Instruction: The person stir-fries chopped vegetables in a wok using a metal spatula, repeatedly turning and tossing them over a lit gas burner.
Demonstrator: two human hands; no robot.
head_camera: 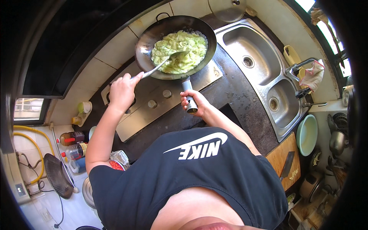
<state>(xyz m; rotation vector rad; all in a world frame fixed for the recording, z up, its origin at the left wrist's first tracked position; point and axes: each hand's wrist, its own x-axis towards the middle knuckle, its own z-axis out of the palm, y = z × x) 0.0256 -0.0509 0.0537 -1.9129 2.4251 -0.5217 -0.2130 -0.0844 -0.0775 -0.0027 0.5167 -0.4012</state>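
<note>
A dark metal wok [145, 49] sits over the stove, full of thin, pale green vegetable slices [184, 43] in some liquid. My left hand [123, 89] grips the long handle of a metal ladle [156, 68], whose head lies among the slices. With my right hand [198, 102] I hold the wok's hollow grey handle [187, 85], fingers wrapped round it near its open end. Beneath the wok is a steel gas stove top [138, 122] with two round knobs [159, 98]. The burner under the wok is hidden.
Right of the stove is a double steel sink [250, 46] with a faucet [302, 64]. A cleaver [287, 165] lies on a wooden cutting board [276, 155] beside a green basin [307, 135]. Bottles [72, 138] stand at left, near a bowl of chopped red pieces [116, 165].
</note>
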